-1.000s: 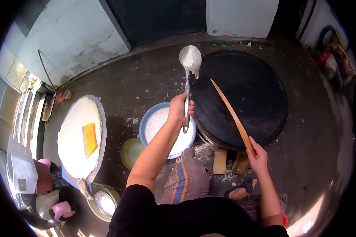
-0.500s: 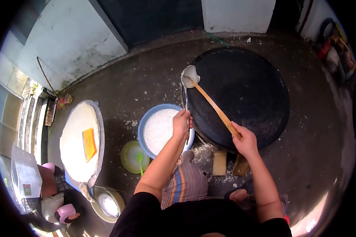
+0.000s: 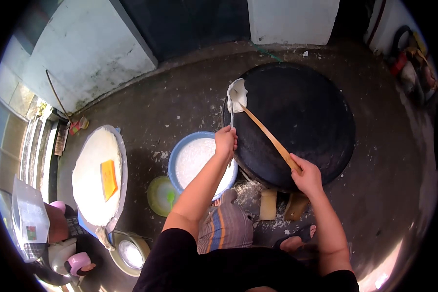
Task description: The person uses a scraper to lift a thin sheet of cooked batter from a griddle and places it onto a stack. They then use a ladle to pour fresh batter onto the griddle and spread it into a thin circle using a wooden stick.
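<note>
My left hand [image 3: 226,139] is closed around the thin handle of a ladle [image 3: 236,92], whose batter-coated bowl is tipped at the left rim of a large round black griddle [image 3: 301,117]. My right hand [image 3: 307,174] grips a long wooden spatula [image 3: 271,138]; its far end reaches into the ladle's bowl. Below my left forearm stands a blue basin [image 3: 172,163] of white batter [image 3: 192,163]. I cannot make out how much batter is in the ladle.
At left lies a broad white round sheet [image 3: 92,165] with an orange-yellow flat piece [image 3: 109,179] on it. A green bowl [image 3: 154,202] sits beside the basin. Yellowish blocks [image 3: 268,204] lie in front of the griddle. A wall [image 3: 92,48] stands behind.
The ladle's bowl has tipped over further and shifted slightly right, toward the griddle. My left hand has risen a little; my right hand has moved slightly right and down with the spatula.
</note>
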`<state>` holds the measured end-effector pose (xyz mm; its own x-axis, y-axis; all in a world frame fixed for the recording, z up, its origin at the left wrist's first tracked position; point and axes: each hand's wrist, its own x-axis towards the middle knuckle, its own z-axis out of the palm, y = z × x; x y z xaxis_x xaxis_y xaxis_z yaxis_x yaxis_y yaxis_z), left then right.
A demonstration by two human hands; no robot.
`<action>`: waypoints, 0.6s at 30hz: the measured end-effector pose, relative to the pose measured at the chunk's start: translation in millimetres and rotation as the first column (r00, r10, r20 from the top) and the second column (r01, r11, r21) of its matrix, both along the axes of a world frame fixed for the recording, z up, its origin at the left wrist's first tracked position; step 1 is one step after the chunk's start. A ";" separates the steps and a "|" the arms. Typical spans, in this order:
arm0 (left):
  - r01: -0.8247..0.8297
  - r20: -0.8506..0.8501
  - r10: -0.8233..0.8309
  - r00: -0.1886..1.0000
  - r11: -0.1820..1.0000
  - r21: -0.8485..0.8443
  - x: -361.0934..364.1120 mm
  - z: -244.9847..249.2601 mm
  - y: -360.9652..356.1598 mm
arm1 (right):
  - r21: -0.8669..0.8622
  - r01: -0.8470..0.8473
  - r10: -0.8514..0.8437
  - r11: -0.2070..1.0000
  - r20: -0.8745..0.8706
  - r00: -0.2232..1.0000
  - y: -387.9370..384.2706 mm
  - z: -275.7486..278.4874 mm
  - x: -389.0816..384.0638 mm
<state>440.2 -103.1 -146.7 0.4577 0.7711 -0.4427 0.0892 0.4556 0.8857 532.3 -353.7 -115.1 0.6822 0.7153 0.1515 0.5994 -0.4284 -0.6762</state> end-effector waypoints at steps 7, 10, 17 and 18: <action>0.139 0.323 -0.027 0.946 0.934 -0.328 10.9 57.4 40.7 | -0.142 -0.167 0.218 0.976 0.573 0.790 -19.4 -13.1 -2.5; 0.306 0.535 -0.063 0.843 0.874 -0.379 9.4 82.5 48.5 | -0.209 -0.211 0.297 0.955 0.665 0.685 -0.7 -31.5 5.0; 0.641 0.793 0.250 0.556 0.479 -0.600 -14.1 112.1 42.9 | -0.136 0.013 0.068 0.991 0.572 0.818 57.4 -22.1 30.5; 0.641 0.794 0.248 0.556 0.480 -0.599 -24.2 111.4 39.7 | -0.134 0.013 0.067 0.991 0.572 0.818 57.4 -26.2 28.2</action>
